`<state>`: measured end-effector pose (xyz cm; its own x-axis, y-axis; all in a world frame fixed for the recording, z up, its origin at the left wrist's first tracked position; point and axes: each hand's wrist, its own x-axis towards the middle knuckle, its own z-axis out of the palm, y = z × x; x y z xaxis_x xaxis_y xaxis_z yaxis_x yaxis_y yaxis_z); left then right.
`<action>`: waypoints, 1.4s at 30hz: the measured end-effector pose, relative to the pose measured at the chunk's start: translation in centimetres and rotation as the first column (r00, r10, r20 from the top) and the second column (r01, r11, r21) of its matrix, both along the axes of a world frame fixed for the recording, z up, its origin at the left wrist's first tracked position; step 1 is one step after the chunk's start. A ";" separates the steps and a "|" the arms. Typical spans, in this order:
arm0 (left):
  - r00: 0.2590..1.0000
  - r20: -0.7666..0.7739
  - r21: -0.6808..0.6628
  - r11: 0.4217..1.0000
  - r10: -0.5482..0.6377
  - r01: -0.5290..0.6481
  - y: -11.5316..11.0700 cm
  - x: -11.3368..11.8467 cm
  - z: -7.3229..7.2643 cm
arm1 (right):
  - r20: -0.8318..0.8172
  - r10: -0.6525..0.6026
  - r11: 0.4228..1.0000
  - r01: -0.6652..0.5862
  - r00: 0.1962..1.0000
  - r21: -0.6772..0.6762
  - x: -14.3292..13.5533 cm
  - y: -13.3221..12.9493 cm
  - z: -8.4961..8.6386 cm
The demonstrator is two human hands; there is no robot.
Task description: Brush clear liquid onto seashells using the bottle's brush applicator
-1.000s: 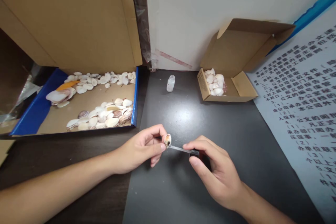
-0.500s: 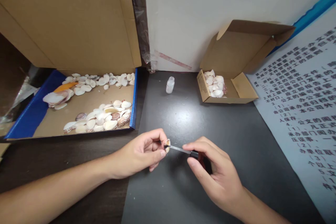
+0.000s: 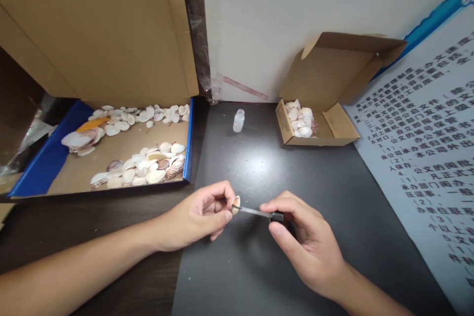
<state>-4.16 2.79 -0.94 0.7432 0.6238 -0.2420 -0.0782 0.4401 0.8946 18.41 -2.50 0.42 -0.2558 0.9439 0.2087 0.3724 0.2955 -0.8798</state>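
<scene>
Between the thumb and fingers of my left hand (image 3: 207, 213) is a small seashell (image 3: 236, 205), its hollow side turned to the right. My right hand (image 3: 309, 239) grips the black cap of a brush applicator (image 3: 255, 212), whose thin, pale stem points left. The dark tip of the brush reaches the shell's hollow; whether it touches the surface is hard to tell. Beyond both hands, a small clear bottle (image 3: 239, 121) with whitish contents stands upright, its neck uncapped.
At the left, an open blue-edged cardboard box (image 3: 89, 173) holds many seashells (image 3: 142, 165) in two groups. A smaller open box (image 3: 329, 139) at the back right contains white shells (image 3: 301, 121). A printed sheet (image 3: 418, 173) borders the dark mat (image 3: 314, 173) on the right.
My right hand and the brush have shifted slightly right, drawing back a little from the shell. The shell has turned, so more of its hollow shows. My left hand stays nearly still.
</scene>
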 end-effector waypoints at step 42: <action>0.992 0.092 -0.103 0.992 0.087 -0.077 -0.1 0.3 -0.5 | 0.029 -0.099 0.986 0.102 0.995 -0.132 -0.3 0.3 0.0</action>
